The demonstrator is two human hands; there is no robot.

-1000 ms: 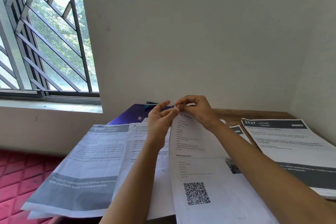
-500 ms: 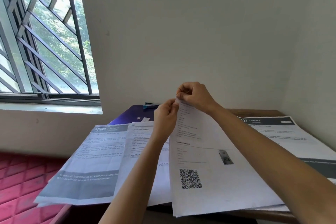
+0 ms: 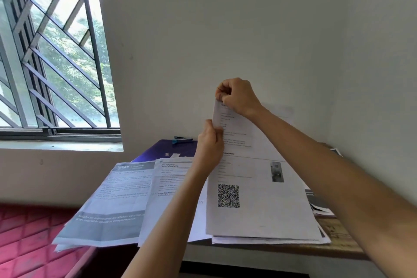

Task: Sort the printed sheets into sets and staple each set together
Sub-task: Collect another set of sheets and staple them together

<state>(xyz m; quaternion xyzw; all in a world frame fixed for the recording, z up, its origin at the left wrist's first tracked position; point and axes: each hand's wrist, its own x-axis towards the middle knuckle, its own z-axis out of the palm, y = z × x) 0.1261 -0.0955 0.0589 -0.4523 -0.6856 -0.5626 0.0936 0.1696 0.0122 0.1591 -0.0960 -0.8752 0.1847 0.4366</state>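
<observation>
A printed sheet with a QR code [image 3: 252, 196] is lifted by its top corner, its lower edge resting on a stack of sheets. My right hand [image 3: 237, 97] pinches the top left corner. My left hand [image 3: 211, 144] grips the sheet's left edge a little lower. To the left lie a sheet with a grey header and footer band [image 3: 112, 205] and a text sheet [image 3: 171, 189], overlapping. A blue and black stapler [image 3: 181, 139] lies at the back of the table near the wall, apart from both hands.
A wooden table [image 3: 334, 241] carries the sheets, with a dark purple folder [image 3: 164, 149] at its back left. More printed sheets [image 3: 316, 205] peek out at the right under my arm. A barred window [image 3: 52, 56] is at the left, a red patterned surface [image 3: 27, 237] below it.
Both hands have raised the QR sheet's top corner from table height up toward the wall; my left hand now holds the edge below my right.
</observation>
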